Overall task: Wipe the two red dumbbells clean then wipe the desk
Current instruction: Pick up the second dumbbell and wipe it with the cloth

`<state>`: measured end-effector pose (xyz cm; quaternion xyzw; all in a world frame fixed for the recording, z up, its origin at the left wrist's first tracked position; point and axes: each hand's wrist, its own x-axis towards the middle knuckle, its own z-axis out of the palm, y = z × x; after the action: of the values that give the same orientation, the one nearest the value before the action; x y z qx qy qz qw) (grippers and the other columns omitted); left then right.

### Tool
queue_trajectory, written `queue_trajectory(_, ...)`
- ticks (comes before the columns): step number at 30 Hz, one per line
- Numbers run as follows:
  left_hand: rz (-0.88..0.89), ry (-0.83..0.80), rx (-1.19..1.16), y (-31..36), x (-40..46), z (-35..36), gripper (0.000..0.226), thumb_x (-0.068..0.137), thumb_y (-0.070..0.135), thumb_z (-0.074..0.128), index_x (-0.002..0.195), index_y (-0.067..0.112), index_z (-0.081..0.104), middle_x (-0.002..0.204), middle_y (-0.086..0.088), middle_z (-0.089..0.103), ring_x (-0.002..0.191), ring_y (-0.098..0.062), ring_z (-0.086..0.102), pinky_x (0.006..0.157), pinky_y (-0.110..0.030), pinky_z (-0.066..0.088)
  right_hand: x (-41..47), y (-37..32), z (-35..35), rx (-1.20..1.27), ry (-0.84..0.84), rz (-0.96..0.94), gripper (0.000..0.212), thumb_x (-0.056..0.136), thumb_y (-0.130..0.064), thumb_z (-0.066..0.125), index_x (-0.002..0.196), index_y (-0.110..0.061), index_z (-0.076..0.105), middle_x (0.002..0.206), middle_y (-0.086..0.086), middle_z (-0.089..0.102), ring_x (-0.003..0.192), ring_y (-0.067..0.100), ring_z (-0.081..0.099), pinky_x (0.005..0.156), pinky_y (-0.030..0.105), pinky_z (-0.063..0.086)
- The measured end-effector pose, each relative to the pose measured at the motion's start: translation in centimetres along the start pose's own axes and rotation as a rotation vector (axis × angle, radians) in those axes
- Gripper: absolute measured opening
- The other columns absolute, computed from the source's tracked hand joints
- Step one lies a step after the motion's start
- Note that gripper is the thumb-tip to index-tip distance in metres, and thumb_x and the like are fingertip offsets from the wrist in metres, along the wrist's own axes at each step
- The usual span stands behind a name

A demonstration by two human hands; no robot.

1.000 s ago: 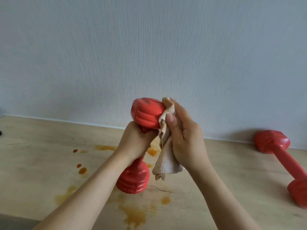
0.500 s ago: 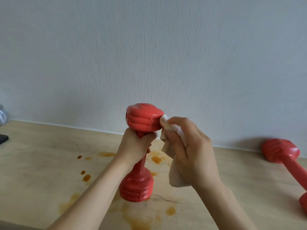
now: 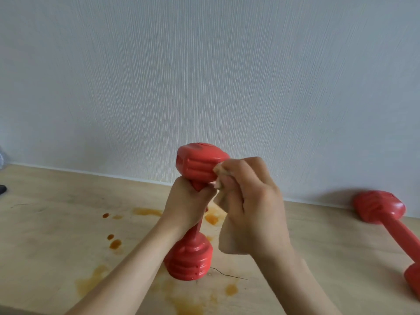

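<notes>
A red dumbbell (image 3: 197, 163) is held nearly upright above the wooden desk (image 3: 56, 235). My left hand (image 3: 185, 203) grips its handle just under the upper head. My right hand (image 3: 252, 201) grips a crumpled beige cloth (image 3: 223, 226) and presses it against the right side of that upper head. The cloth's tail hangs below my palm. The lower head (image 3: 188, 261) hangs close over the desk. A second red dumbbell (image 3: 386, 214) lies on the desk at the far right, partly cut off by the frame edge.
Orange-brown liquid stains (image 3: 145, 211) are spread over the desk around and below the held dumbbell. A pale textured wall (image 3: 204, 76) rises right behind the desk. A dark object (image 3: 2, 189) shows at the left edge.
My right hand has slid the cloth from the top of the upper head down its right side. My view has tilted up a little, so the desk sits lower.
</notes>
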<state>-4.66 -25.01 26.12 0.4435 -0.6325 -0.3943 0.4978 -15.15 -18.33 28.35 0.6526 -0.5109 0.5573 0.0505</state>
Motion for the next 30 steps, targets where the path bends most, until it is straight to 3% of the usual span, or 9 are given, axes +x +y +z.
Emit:
queue_trajectory(3, 0.021, 0.002, 0.036, -0.2, -0.2, 0.1, 0.02, 0.08, 0.002, 0.059, 0.064, -0.01, 0.055, 0.049, -0.016, 0.049, 0.044, -0.021, 0.051, 0.044, -0.024, 0.037, 0.5, 1.7, -0.7, 0.018, -0.003, 0.11, 0.014, 0.092, -0.029, 0.047, 0.088, -0.027, 0.06, 0.087, -0.007, 0.055, 0.076, 0.006, 0.055, 0.065, 0.016, 0.042)
queue_trajectory(9, 0.027, 0.056, 0.04, 0.3, -0.2, 0.2, 0.03, 0.079, 0.016, 0.061, 0.063, -0.009, 0.057, 0.051, -0.02, 0.056, 0.044, -0.019, 0.05, 0.045, -0.028, 0.037, 0.2, -0.2, -0.1, -0.007, 0.009, 0.035, 0.02, 0.092, -0.033, 0.046, 0.093, -0.023, 0.063, 0.091, -0.005, 0.055, 0.076, 0.009, 0.055, 0.065, 0.021, 0.043)
queue_trajectory(12, 0.053, 0.031, 0.04, 0.2, -0.5, 0.2, 0.029, 0.066, 0.022, 0.056, 0.06, -0.007, 0.054, 0.045, -0.012, 0.05, 0.043, -0.022, 0.049, 0.046, -0.032, 0.037, 0.6, 1.1, -0.4, 0.094, 0.002, 0.165, 0.01, 0.091, -0.022, 0.054, 0.086, -0.026, 0.062, 0.087, -0.007, 0.058, 0.078, 0.004, 0.056, 0.066, 0.01, 0.04)
queue_trajectory(14, 0.082, -0.005, 0.051, 0.1, -0.7, 0.3, 0.028, 0.067, 0.02, 0.055, 0.061, -0.007, 0.052, 0.046, -0.014, 0.046, 0.044, -0.024, 0.047, 0.045, -0.034, 0.036, 0.8, 2.0, -0.5, 0.125, -0.021, 0.239, 0.017, 0.092, -0.014, 0.056, 0.085, -0.029, 0.059, 0.087, -0.007, 0.059, 0.08, 0.002, 0.056, 0.066, 0.008, 0.039)
queue_trajectory(18, 0.032, 0.046, 0.036, 0.1, -0.3, 0.1, 0.026, 0.078, 0.01, 0.06, 0.063, -0.011, 0.054, 0.05, -0.017, 0.049, 0.044, -0.021, 0.048, 0.047, -0.028, 0.036, 0.5, 1.3, -0.1, 0.064, 0.004, 0.143, 0.01, 0.091, -0.02, 0.054, 0.086, -0.024, 0.062, 0.085, -0.007, 0.058, 0.077, 0.004, 0.056, 0.066, 0.012, 0.041)
queue_trajectory(22, 0.013, 0.085, 0.032, 0.0, 0.0, 0.1, 0.03, 0.082, 0.009, 0.061, 0.061, -0.011, 0.053, 0.051, -0.016, 0.051, 0.047, -0.016, 0.045, 0.046, -0.027, 0.033, -0.3, -0.3, 0.3, 0.012, -0.023, 0.022, 0.019, 0.089, -0.03, 0.045, 0.093, -0.026, 0.064, 0.09, -0.007, 0.057, 0.074, 0.009, 0.057, 0.063, 0.022, 0.044)
queue_trajectory(27, 0.037, 0.087, 0.078, -0.1, -0.3, 0.4, 0.022, 0.079, 0.003, 0.059, 0.064, -0.012, 0.053, 0.049, -0.018, 0.049, 0.046, -0.021, 0.047, 0.048, -0.028, 0.033, 0.3, 1.7, 0.1, 0.011, -0.011, 0.152, 0.016, 0.088, -0.024, 0.048, 0.087, -0.025, 0.063, 0.086, -0.007, 0.057, 0.073, 0.008, 0.056, 0.064, 0.022, 0.043)
queue_trajectory(30, 0.029, 0.099, 0.06, 0.1, -0.1, 0.3, 0.031, 0.077, 0.014, 0.06, 0.063, -0.013, 0.053, 0.051, -0.019, 0.05, 0.047, -0.02, 0.046, 0.047, -0.028, 0.033, 0.0, 0.6, 0.5, -0.013, -0.017, 0.081, 0.018, 0.087, -0.024, 0.048, 0.09, -0.022, 0.065, 0.089, -0.005, 0.058, 0.073, 0.009, 0.055, 0.063, 0.022, 0.042)
